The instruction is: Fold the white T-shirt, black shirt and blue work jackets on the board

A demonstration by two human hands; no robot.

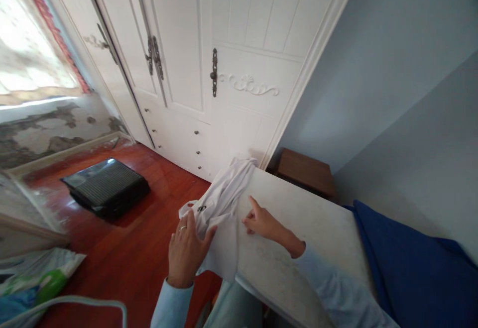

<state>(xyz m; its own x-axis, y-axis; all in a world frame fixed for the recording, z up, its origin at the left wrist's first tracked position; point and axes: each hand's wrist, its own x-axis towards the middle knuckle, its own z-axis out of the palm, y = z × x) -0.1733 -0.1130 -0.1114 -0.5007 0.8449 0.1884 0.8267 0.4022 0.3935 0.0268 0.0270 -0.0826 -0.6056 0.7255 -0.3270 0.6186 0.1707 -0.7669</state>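
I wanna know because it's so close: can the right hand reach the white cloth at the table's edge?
Probably yes. The right hand is just beside the white cloth, and nothing seems to stand between them. The left hand is over on the cloth's other side.

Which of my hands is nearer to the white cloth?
Left. Your left hand is at the edge of the white cloth; your right hand is just to its right, over the table.
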